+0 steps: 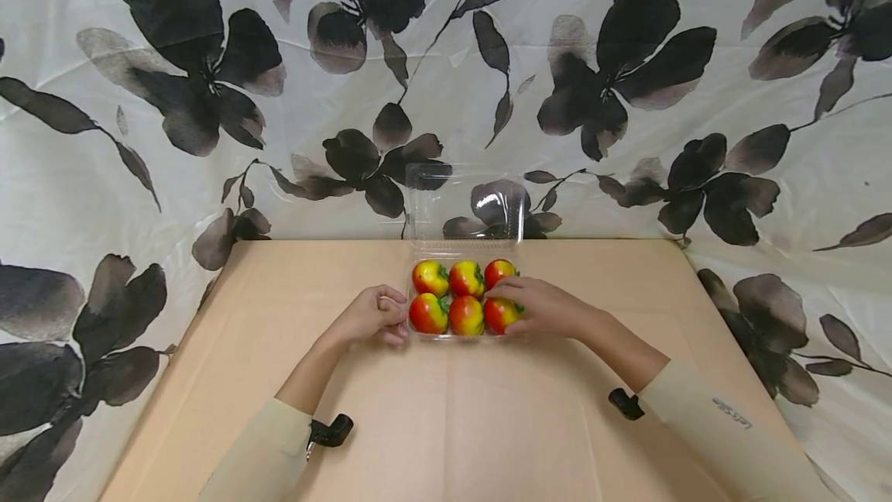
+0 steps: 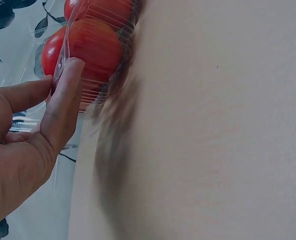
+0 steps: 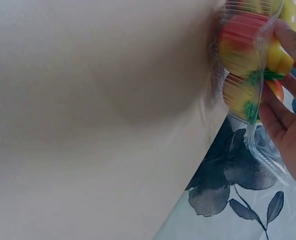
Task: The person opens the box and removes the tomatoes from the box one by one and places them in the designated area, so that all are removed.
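Note:
Red-and-yellow fruits with green tops sit in two rows in a clear plastic box (image 1: 446, 338), whose hinged lid (image 1: 465, 211) stands raised at the back. My left hand (image 1: 372, 318) is at the box's left side; in the left wrist view its thumb and index finger pinch the rim (image 2: 63, 55) beside a red fruit (image 2: 95, 47). From the right, my right hand (image 1: 547, 307) reaches over the box, its fingers curled round the front right fruit (image 1: 498, 316). Close by its fingers lies the back right fruit (image 1: 498, 273), partly covered.
Beneath the box is a light brown tabletop (image 1: 446, 417), its far edge just behind the box. A white cloth with dark flowers (image 1: 599, 177) hangs behind and along both sides. Each sleeve has a black wrist camera (image 1: 333, 431) at its cuff.

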`<action>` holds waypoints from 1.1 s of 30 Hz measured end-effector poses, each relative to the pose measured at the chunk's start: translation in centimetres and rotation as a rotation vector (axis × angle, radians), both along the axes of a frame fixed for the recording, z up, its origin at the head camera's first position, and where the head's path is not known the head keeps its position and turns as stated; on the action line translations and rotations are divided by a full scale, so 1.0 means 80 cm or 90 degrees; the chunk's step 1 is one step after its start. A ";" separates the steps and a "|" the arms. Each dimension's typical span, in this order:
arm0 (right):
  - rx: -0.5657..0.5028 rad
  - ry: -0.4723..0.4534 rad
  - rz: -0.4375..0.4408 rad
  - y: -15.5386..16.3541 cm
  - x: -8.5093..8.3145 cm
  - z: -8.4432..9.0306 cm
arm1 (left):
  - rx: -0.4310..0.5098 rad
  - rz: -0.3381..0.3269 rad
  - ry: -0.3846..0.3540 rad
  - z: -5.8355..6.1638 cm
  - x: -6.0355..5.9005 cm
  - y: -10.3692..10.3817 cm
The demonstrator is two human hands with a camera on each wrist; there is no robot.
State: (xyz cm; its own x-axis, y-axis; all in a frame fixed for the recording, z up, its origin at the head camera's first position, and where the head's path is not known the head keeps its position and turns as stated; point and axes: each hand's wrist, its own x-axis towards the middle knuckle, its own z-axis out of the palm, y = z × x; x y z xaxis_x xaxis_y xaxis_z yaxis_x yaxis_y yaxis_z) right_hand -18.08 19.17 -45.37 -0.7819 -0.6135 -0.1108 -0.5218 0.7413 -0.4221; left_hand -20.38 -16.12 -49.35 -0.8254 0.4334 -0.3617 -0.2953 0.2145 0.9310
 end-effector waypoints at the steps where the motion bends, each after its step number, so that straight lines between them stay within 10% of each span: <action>1: 0.005 0.002 0.001 -0.001 0.000 0.001 | 0.002 -0.001 0.000 0.000 0.000 0.000; 33: 0.000 -0.048 0.019 -0.007 -0.012 0.011 | 0.027 -0.016 -0.006 0.005 0.000 0.002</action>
